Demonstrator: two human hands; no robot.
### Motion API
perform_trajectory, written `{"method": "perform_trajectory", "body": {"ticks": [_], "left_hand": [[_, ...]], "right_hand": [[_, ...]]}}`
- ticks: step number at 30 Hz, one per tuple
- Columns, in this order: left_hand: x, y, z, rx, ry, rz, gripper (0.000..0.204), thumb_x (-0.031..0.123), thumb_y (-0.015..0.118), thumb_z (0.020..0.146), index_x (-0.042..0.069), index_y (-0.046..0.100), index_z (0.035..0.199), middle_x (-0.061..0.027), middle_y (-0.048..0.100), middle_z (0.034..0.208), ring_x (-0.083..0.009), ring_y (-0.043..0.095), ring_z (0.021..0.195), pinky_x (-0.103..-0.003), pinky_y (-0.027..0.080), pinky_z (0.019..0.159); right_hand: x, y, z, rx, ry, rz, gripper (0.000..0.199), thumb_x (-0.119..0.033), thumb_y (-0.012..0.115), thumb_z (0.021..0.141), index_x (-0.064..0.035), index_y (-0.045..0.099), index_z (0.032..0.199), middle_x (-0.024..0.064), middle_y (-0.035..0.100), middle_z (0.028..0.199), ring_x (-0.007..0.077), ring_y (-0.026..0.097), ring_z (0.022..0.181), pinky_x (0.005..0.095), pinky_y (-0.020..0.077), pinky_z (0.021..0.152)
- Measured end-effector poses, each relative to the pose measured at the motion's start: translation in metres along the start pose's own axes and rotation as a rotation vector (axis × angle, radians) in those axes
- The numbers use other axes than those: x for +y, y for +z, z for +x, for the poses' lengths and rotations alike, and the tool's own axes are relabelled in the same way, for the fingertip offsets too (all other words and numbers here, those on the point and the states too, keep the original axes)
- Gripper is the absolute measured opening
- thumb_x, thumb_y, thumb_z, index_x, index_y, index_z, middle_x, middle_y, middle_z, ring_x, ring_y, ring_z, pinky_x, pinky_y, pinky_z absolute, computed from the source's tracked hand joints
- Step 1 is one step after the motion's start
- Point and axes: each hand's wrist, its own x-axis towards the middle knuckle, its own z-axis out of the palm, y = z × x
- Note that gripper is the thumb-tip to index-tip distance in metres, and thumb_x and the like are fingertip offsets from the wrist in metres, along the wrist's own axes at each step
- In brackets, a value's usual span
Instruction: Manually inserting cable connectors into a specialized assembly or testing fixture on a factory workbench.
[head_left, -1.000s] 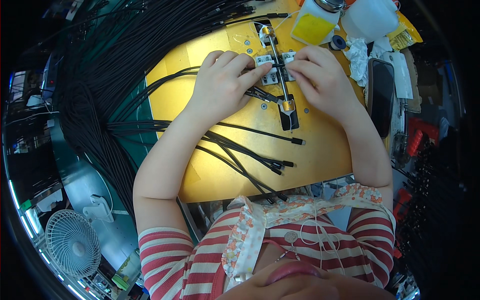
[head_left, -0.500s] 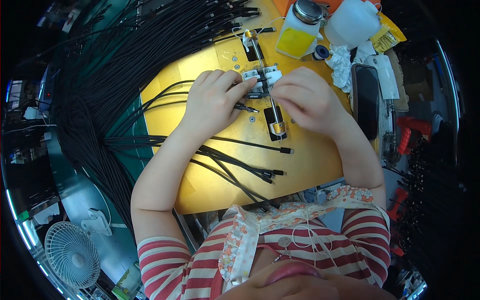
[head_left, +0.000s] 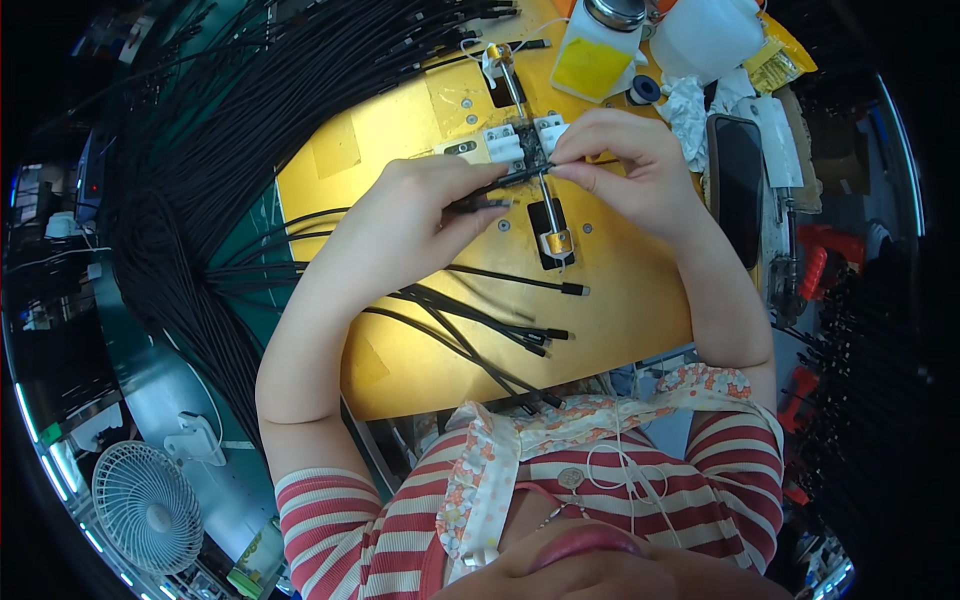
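One black cable (head_left: 500, 181), two hands

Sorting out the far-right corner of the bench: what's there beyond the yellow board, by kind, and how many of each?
Yellow-labelled bottle: 1
Black tape roll: 1
Crumpled white tissue: 1
Black phone: 1
Yellow packet: 1
Total: 5

Both forearms are bare to above the elbow. The left hand (head_left: 405, 215) and right hand (head_left: 625, 170) wear no gloves or rings that show. The shirt (head_left: 640, 500) is short-sleeved with red and white stripes. Over it lies a pale floral collar (head_left: 480, 470) with a frilled edge, and thin white cords hang down the chest
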Motion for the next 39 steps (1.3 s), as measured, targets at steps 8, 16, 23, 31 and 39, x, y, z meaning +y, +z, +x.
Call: {"method": "perform_trajectory", "body": {"ticks": [8,16,23,31,39], "left_hand": [[-0.029,0.020,0.003,0.144,0.144,0.429,0.049,-0.002,0.067,0.073,0.013,0.064,0.120,-0.0062,0.060,0.090,-0.0211,0.063,0.074,-0.031,0.054,0.064],[-0.038,0.022,0.006,0.152,0.235,0.522,0.040,0.004,0.066,0.075,0.011,0.065,0.114,-0.0037,0.056,0.087,-0.0174,0.060,0.073,-0.028,0.052,0.063],[-0.038,0.023,0.006,0.135,0.198,0.481,0.041,0.005,0.067,0.075,0.011,0.064,0.115,-0.0039,0.056,0.088,-0.0185,0.060,0.072,-0.030,0.052,0.063],[-0.041,0.025,0.006,0.172,0.219,0.460,0.040,0.006,0.067,0.075,0.011,0.065,0.115,-0.0041,0.057,0.087,-0.0192,0.060,0.070,-0.030,0.052,0.061],[-0.034,0.029,0.005,0.330,0.221,0.291,0.035,0.004,0.069,0.074,0.005,0.064,0.109,-0.0066,0.056,0.081,-0.0208,0.060,0.066,-0.031,0.050,0.057]], "right_hand": [[0.022,0.007,0.001,0.073,0.102,-0.190,0.008,-0.005,0.069,0.081,-0.0003,0.068,0.086,0.0056,0.061,0.081,0.0158,0.059,0.071,0.0269,0.0457,0.063],[0.026,0.008,0.003,0.034,0.132,-0.260,0.008,-0.005,0.069,0.081,0.0000,0.068,0.087,0.0041,0.058,0.082,0.0146,0.056,0.072,0.0257,0.0436,0.062],[0.028,0.009,0.004,0.014,0.130,-0.260,0.007,-0.003,0.069,0.081,0.0001,0.068,0.087,0.0020,0.057,0.083,0.0109,0.053,0.071,0.0229,0.0404,0.060],[0.027,0.005,0.006,-0.038,0.167,-0.189,0.007,-0.002,0.069,0.081,0.0000,0.067,0.086,0.0024,0.058,0.082,0.0117,0.054,0.072,0.0234,0.0413,0.062],[0.016,0.005,0.006,0.050,-0.075,-0.091,0.009,0.000,0.069,0.080,0.0029,0.064,0.086,0.0086,0.063,0.081,0.0169,0.059,0.073,0.0266,0.0466,0.065]]}}
